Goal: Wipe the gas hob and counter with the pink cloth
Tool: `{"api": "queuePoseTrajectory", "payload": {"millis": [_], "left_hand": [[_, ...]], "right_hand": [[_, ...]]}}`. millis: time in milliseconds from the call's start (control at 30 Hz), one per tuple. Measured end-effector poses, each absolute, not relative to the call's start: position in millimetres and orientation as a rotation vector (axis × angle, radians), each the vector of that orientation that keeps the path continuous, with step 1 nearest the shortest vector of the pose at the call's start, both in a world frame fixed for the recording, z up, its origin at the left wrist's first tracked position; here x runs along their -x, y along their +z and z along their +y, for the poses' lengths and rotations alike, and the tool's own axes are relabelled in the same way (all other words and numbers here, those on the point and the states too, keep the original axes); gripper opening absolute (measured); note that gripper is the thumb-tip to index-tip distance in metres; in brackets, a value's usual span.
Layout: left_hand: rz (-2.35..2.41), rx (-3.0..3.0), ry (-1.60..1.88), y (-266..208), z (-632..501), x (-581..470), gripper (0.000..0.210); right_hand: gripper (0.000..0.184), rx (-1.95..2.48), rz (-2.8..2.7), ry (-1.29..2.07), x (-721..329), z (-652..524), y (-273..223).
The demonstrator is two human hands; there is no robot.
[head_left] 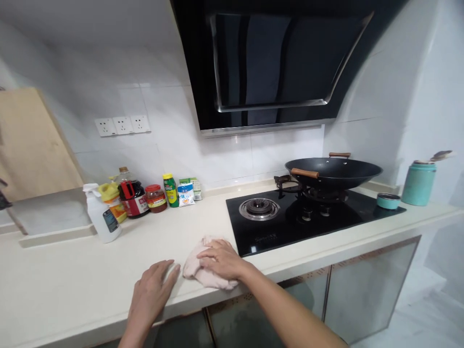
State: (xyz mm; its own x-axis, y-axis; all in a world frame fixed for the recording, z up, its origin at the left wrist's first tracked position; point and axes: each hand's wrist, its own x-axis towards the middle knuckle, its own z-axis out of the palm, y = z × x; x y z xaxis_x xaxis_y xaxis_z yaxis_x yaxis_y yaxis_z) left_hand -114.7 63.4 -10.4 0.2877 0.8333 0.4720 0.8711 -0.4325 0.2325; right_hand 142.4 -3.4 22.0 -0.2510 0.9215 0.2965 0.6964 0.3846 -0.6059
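Note:
A crumpled pale pink cloth point(207, 275) lies on the cream countertop point(155, 246), just left of the black gas stove point(246, 239). My right hand point(222, 259) is on top of it, fingers bent over the fabric and pressing it to the counter. Part of the cloth is hidden under the palm. To the left, apart from the cloth, my left hand point(154, 285) rests at the counter's front edge. Its thumb stands away from the fingers, and nothing is in it.
A wok point(333, 171) with wooden handles sits on the rear right of the stove. A teal bowl point(388, 201) and teal jar point(419, 183) stand at right. Along the wall are a white spray bottle point(101, 215), a red-lidded jar point(156, 198) and several seasonings. A range hood point(290, 63) hangs overhead.

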Motion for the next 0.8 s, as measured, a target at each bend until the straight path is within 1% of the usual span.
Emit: {"api": "queuePoseTrajectory", "payload": {"millis": [133,233,333,400,467,567,667,800], "left_hand": [[-1.568,2.406,-0.993,-11.1,63.9,105.4,0.048],[-1.383,2.422,-1.040,-2.3,57.2,83.5,0.046],[-1.329,2.523,-0.923,14.2,45.8,51.1,0.049],[-1.377,2.644,-0.776,25.7,38.2,27.6,0.055],[-1.454,2.784,-0.575,35.0,31.2,4.9,0.062],[-1.569,2.875,-0.341,44.4,19.4,-25.0,0.071],[-1.598,2.865,-0.272,49.0,4.0,-48.4,0.078],[-1.515,2.879,-0.287,44.0,-18.3,-67.2,0.085]], "right_hand": [[0.040,1.150,-1.949,0.468,-172.1,-2.0,21.2],[0.035,1.167,-1.897,0.210,-210.7,-1.4,23.3],[0.034,1.324,-1.971,-0.091,-264.8,-1.1,20.9],[0.035,1.466,-2.015,-0.188,-304.1,-2.5,15.1],[0.036,1.609,-2.029,-0.202,-339.1,-5.4,7.3],[0.041,1.683,-2.056,-0.155,-371.6,-10.4,-3.5],[0.045,1.692,-2.029,-0.135,-378.5,-13.9,-8.7],[0.043,1.695,-1.969,-0.132,-373.0,-17.9,-7.0]]}}
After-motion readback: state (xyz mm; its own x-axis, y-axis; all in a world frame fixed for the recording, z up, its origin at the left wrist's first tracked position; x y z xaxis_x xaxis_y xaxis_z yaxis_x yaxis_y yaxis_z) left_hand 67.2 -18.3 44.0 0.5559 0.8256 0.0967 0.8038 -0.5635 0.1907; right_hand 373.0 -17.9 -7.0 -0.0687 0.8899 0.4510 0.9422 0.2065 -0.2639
